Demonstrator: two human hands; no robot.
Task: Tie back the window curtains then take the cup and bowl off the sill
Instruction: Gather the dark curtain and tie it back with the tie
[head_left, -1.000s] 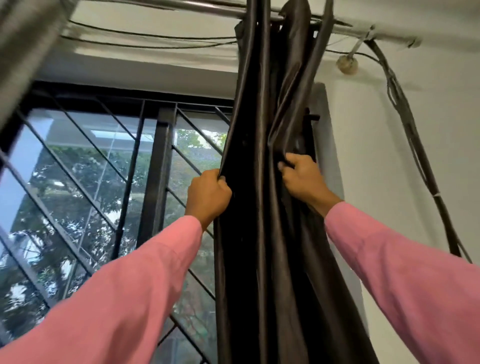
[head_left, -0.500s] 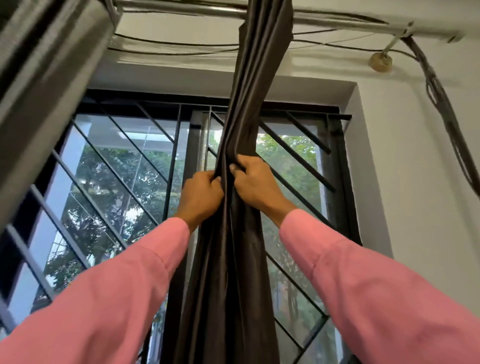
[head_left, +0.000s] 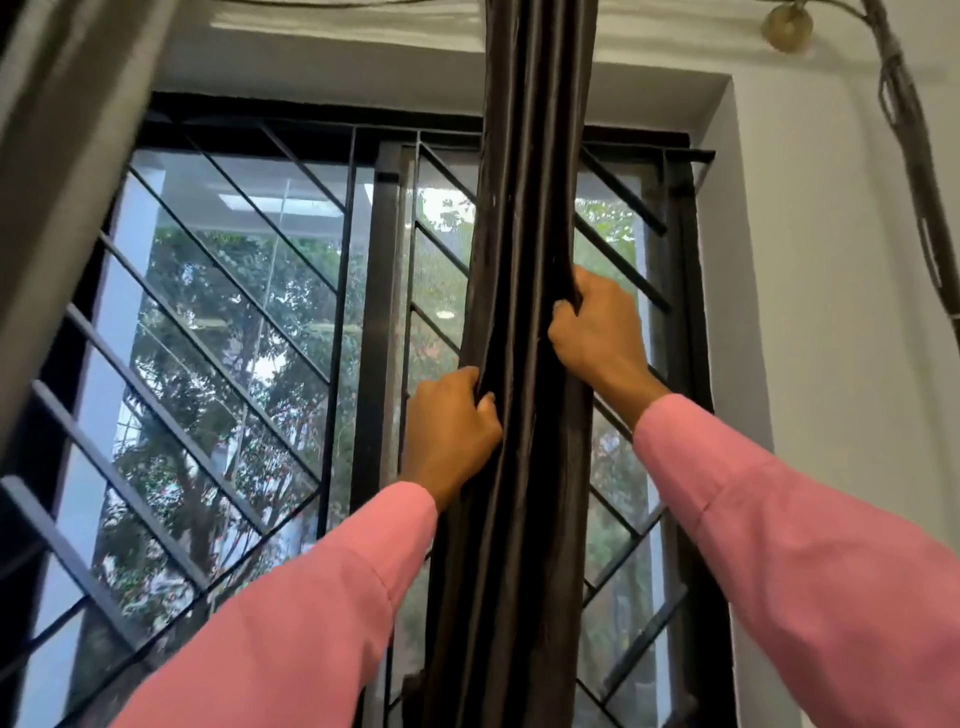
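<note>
Head view: dark curtain (head_left: 524, 249), gathered into a narrow column before the barred window (head_left: 249, 322). Left hand (head_left: 449, 428) grips its left folds, fingers curled; right hand (head_left: 592, 332) clutches its right edge, higher. Pink sleeves (head_left: 810, 561). Second curtain (head_left: 62, 156) upper left, blurred.

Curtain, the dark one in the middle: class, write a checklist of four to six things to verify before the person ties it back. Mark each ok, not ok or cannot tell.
1. Dark curtain bunched: ok, it hangs as one narrow bundle in front of the grille.
2. Left hand grips the bundle: ok, fingers curled into its left folds.
3. Right hand grips it: ok, higher up, on its right edge.
4. Tie or hook within reach: cannot tell, none in view.
5. Grey curtain at the left tied back: cannot tell, only a blurred edge shows.
6. Sill with cup and bowl: cannot tell, out of view.
</note>
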